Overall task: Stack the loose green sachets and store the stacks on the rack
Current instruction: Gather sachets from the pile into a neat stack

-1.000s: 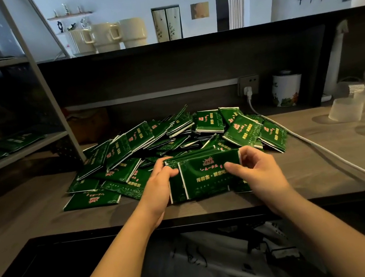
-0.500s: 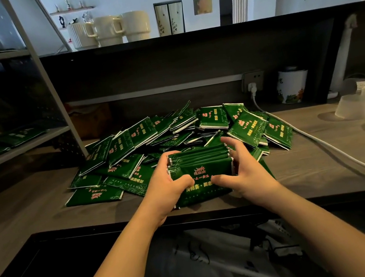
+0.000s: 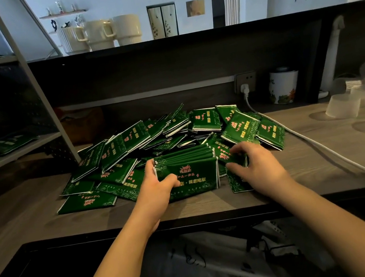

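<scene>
Left hand (image 3: 157, 186) clasping a stack of green sachets (image 3: 188, 173) by its left end, thumb across the front face, fingers wrapped behind; stack standing on edge on the table (image 3: 300, 175), its top edges fanned slightly toward the back. Right hand (image 3: 255, 166) just beside the stack's right end, fingers curled down onto a loose sachet (image 3: 232, 158) lying there, apparently pinching it, though grip partly hidden under the knuckles. Behind and to both sides, a heap of loose sachets (image 3: 153, 138) spread across the table, overlapping at all angles, some face up with red and yellow print, one lying apart at the near left (image 3: 86, 202). Further left, a metal rack (image 3: 35, 94) with green sachets (image 3: 9, 143) lying flat on its shelf. Right of the heap, a white cable (image 3: 335, 155) running from a wall socket (image 3: 245, 81) along the table and over its front edge. Near the socket, a white patterned jar (image 3: 284, 86); at far right, frosted plastic cups (image 3: 342, 106). Up on the ledge behind, three cream mugs (image 3: 99, 34).
</scene>
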A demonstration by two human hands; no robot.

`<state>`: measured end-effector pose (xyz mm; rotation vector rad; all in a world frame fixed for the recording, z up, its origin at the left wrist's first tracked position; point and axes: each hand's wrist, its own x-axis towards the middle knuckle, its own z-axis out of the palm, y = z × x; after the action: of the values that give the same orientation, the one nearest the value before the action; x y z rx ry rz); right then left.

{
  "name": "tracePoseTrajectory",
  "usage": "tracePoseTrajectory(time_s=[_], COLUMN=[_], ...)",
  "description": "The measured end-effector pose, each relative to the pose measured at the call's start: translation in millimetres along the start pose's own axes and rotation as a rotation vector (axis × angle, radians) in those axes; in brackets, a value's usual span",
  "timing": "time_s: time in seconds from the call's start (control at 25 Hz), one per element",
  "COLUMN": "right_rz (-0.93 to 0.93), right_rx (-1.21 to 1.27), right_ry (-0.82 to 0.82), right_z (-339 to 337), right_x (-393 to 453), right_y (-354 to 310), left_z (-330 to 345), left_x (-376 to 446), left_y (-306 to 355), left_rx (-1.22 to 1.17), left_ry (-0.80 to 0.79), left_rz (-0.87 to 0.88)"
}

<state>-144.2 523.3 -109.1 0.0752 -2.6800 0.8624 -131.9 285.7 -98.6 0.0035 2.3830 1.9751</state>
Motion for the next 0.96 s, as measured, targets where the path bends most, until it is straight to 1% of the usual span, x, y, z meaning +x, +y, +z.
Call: tracePoseTrajectory(time_s=[0.08,0.16,0.32,0.4,0.48,0.56,0.64,0.72,0.76,0.8,0.84,0.88,0.92,0.96], right_rz=[0.031,0.073,0.04,0.03,0.084,0.124,0.152,0.228,0.26,0.276,0.281,0.283,0.284,0.283], right_rx=[-0.05,-0.045,-0.143,-0.11,0.052,0.292,0.72,1.158,1.299,1.401,1.442,1.445,1.414,1.409], right_ry=[-0.026,-0.034,0.005,0.044,0.141,0.271,0.373,0.406,0.401,0.365,0.308,0.242,0.219,0.237], right_z=[4.2,3.6,4.7,3.8,0.7,-4.5,-12.2,-22.0,-26.0,-28.3,-27.8,-25.3,-23.7,-23.4], right_x=[3.3,6.5,4.9,2.9,4.0,2.0,-2.0,-6.0,-5.5,-5.7,-7.4,-11.0,-14.0,-17.4], right_y=[3.1,3.9,4.6,3.0,4.9,4.9,2.5,-3.5,-2.6,-3.4,-5.4,-9.5,-11.6,-16.1], left_z=[0.0,0.3,0.7,0.8,0.6,1.2,1.8,1.8,1.7,1.7,1.2,0.6,0.7,0.5], left_x=[-0.9,-0.8,-0.8,-1.5,-1.9,-2.9,-4.3,-4.9,-5.0,-4.8,-4.4,-4.2,-4.0,-4.3], left_y=[1.0,1.3,1.5,1.8,2.2,3.5,4.8,5.8,6.0,6.2,6.1,6.1,6.2,6.1], left_rx=[-0.012,-0.009,0.003,0.0,-0.001,-0.002,-0.017,-0.027,-0.027,-0.028,-0.031,-0.034,-0.033,-0.026], left_ry=[0.003,-0.002,0.012,0.01,-0.007,-0.022,-0.026,-0.029,-0.029,-0.03,-0.03,-0.031,-0.03,-0.028], left_rz=[-0.001,-0.005,0.0,-0.007,-0.011,-0.014,-0.015,-0.021,-0.024,-0.027,-0.034,-0.04,-0.039,-0.037])
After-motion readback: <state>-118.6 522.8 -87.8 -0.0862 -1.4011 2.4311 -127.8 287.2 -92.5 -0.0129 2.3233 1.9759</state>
